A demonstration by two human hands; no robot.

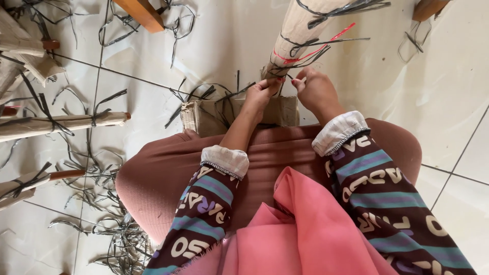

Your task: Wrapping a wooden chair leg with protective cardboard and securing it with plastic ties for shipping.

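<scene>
A long bundle wrapped in tan paper [300,30] leans from the top of the view down towards my lap. Black strips and a red strip [310,51] are tied around it. My left hand [261,94] pinches the black strips at the bundle's lower end. Just to the right, my right hand [316,90] has its fingers closed on the strips at the same end. Crumpled brown paper [204,116] lies on the floor below both hands, in front of my knees.
More paper-wrapped wooden pieces [61,122] tied with black strips lie on the white tiled floor at left. Loose black strips [112,234] are scattered at lower left. Wooden legs [142,12] stand at the top left and top right.
</scene>
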